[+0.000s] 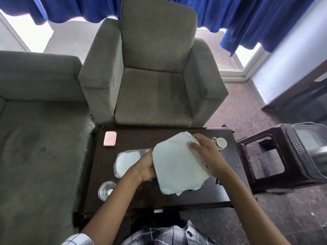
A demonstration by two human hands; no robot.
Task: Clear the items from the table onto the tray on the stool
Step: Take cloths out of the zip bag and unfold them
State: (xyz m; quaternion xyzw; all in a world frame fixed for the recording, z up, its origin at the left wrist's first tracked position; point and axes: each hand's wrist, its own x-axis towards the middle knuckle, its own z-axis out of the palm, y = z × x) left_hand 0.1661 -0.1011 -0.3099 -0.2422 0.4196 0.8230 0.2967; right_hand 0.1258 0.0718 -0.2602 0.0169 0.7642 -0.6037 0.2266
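Note:
Above the middle of the dark low table (134, 197) I hold a white paper napkin (177, 163) with both hands. My left hand (146, 167) grips its left edge and my right hand (206, 152) pinches its top right corner. On the table lie a pink case (110, 138) at the far left, a clear plastic bottle (123, 163) on its side behind my left hand, a drinking glass (106, 190) at the near left, and a small white cup (220, 143) at the far right. The clear tray (306, 137) rests on the dark stool (265, 156) to the right.
A grey armchair (155, 85) stands just behind the table and a grey sofa (39, 129) lies along its left side. Blue curtains (247, 18) hang at the back. A small blue object (218, 182) peeks out under my right wrist.

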